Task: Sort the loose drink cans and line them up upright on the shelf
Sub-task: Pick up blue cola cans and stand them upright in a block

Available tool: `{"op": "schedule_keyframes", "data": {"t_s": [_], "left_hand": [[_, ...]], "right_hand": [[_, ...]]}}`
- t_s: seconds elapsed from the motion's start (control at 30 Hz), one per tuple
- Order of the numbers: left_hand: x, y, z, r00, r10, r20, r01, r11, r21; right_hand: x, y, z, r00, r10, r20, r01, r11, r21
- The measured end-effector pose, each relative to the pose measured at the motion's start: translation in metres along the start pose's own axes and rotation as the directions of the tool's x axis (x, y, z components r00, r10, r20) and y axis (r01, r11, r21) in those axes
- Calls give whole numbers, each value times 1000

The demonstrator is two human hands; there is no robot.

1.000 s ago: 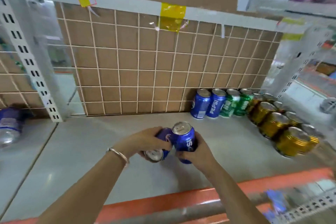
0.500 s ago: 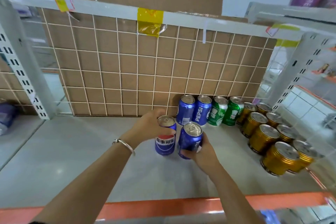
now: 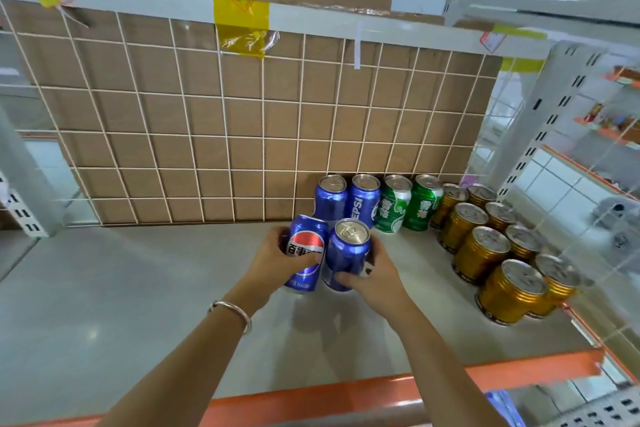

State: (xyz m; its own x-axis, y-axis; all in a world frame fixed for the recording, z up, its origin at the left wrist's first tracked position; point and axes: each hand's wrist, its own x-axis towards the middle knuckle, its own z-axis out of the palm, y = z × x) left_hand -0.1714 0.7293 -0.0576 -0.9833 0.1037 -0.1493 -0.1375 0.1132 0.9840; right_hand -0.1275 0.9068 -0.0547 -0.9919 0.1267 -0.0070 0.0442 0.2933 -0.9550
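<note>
left grip [image 3: 273, 255] clasping logo-faced blue can [image 3: 306, 243], right grip [image 3: 375, 279] clasping silver-topped blue can [image 3: 348, 250]

Grey shelf [image 3: 104, 305] with upright cans [image 3: 481, 253]

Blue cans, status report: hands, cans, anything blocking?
Left hand grips logo-face blue can, right hand grips second blue can. Both roughly upright, side by side, before back-row blue pair. Nothing in the way; green cans, gold cans off right.

Two bare forearms and hands show. A thin, smooth silver metal bangle [image 3: 231, 313] rings the left wrist, just behind the left hand [image 3: 274, 256]. The right hand [image 3: 377, 279] is bare.
</note>
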Motion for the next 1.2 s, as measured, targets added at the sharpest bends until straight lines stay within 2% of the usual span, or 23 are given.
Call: {"op": "schedule_keyframes", "data": {"t_s": [0.07,0.13,0.2,0.27,0.33,0.43,0.5,0.6,0.7,0.8,0.9,1.0,1.07,1.13,1.2], "left_hand": [[0,-5,7,999,-43,7,43,985,-165],[0,-9,12,998,-55,27,60,965,-255],[0,-10,16,998,-26,56,40,968,-248],[1,-10,19,997,0,71,14,979,-205],[2,-11,23,998,29,53,-19,985,-173],[4,-11,30,994,83,72,-69,983,-173],[5,-14,31,985,118,126,-92,976,-198],[7,-17,28,978,137,160,-95,965,-243],[7,-20,28,974,162,159,-129,970,-205],[8,-22,29,973,182,138,-162,976,-145],[8,-22,30,975,199,100,-189,977,-96],[10,-21,33,977,208,52,-207,978,-23],[11,-19,34,977,209,32,-210,977,28],[12,-15,33,983,181,-19,-178,978,112],[14,-12,29,983,164,-79,-147,971,190]], "right_hand": [[6,-2,-1,999,12,-36,-11,1000,13],[12,-4,-3,997,38,-70,-38,999,-2],[20,-3,-4,988,66,-137,-71,997,-35],[24,-3,-3,974,61,-218,-102,978,-181],[25,-5,-1,957,41,-288,-151,916,-372],[23,-5,-4,945,2,-327,-160,875,-456],[24,-2,-10,963,-26,-268,-101,888,-449],[23,-4,-23,998,36,-51,-49,959,-280],[21,-7,-35,994,-14,104,44,956,-291],[18,-9,-36,996,-20,84,38,974,-222],[18,-6,-28,996,47,-77,-71,938,-340],[16,-5,-14,988,59,-146,-106,936,-337],[17,-4,-8,996,41,-85,-61,965,-256],[18,-8,-9,996,77,44,-72,993,-91],[19,-15,-15,989,114,98,-106,991,-81]]}}
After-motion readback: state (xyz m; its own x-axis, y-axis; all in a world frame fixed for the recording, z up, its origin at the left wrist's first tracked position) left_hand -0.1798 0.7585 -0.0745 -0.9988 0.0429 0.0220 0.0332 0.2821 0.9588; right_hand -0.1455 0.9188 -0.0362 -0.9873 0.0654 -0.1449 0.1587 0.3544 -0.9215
